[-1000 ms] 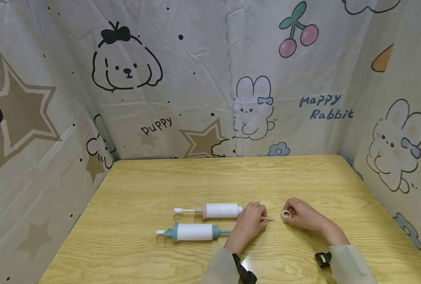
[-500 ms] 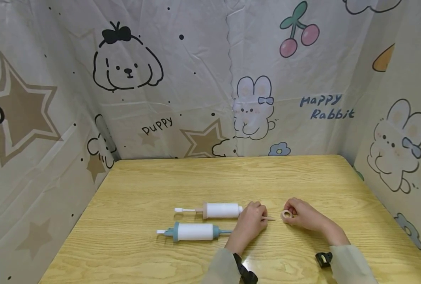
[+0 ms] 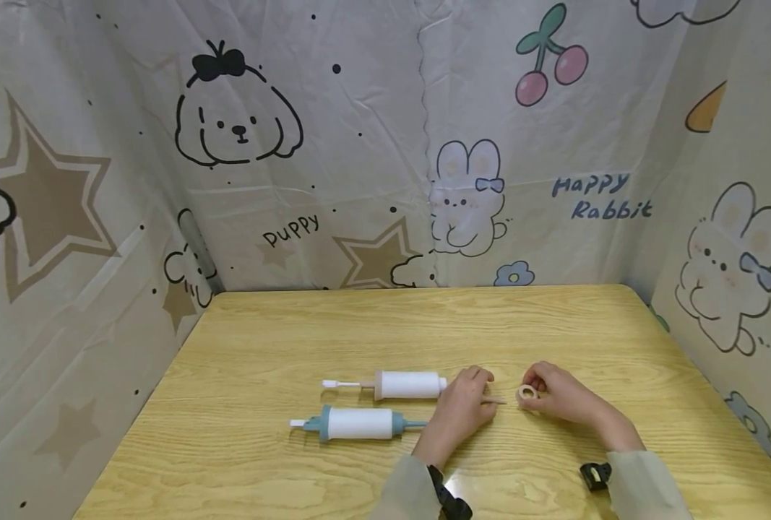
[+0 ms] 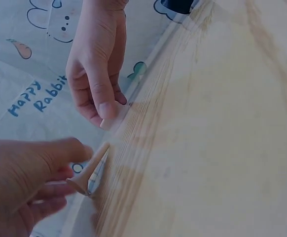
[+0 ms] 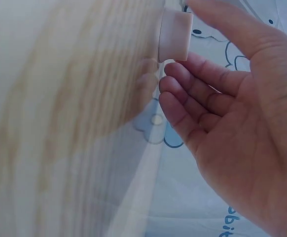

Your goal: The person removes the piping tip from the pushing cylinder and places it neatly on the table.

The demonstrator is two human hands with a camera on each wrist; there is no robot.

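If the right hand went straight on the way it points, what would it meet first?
Probably the pale tapered piece at the left hand; the ring pinched in the right hand would likely touch it first. Exact height alignment is unclear.

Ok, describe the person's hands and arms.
The left hand and right hand are gloveless. The left sleeve and right sleeve are plain, pale grey-green. A black strap shows by the left one, a black bracket by the right.
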